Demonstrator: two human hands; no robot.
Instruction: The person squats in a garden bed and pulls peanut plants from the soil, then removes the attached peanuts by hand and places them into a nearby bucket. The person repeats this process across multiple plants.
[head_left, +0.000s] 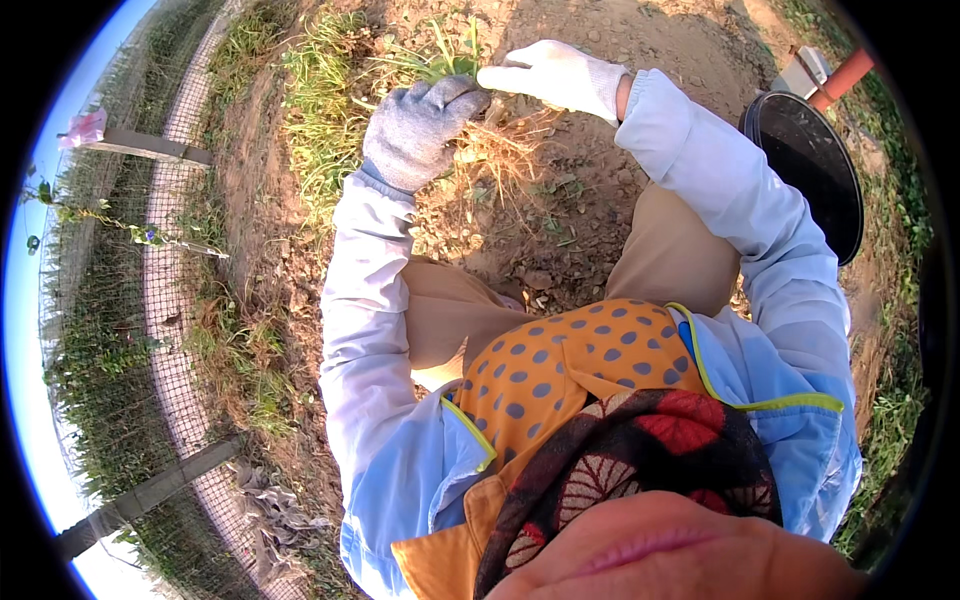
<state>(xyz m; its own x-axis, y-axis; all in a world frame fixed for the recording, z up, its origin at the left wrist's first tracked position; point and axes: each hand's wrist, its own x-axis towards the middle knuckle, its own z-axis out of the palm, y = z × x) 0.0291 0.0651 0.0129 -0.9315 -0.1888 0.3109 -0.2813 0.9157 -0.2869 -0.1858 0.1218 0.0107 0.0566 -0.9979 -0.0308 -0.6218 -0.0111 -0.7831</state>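
Observation:
My left hand (420, 135), in a grey knit glove, is curled around an uprooted plant. The plant's tangled tan roots (510, 146) spread to the right and hang below my fingers, while its green leaves (446, 64) show beyond the knuckles. My right hand (551, 75), in a white glove, meets the left at the plant's stem. Its fingers point left, and its fingertips touch or lie just beside the left thumb. Whether they pinch a part of the plant cannot be made out. Both hands are above dry brown soil (600, 142) in front of my knees.
A black bucket (806, 172) stands at the right, beside a red pole (844, 79). Long grass (322, 120) grows left of my hands. Further left runs a wire mesh fence (169, 300) with wooden posts (150, 146). Crumpled grey plastic sheeting (274, 510) lies near the fence.

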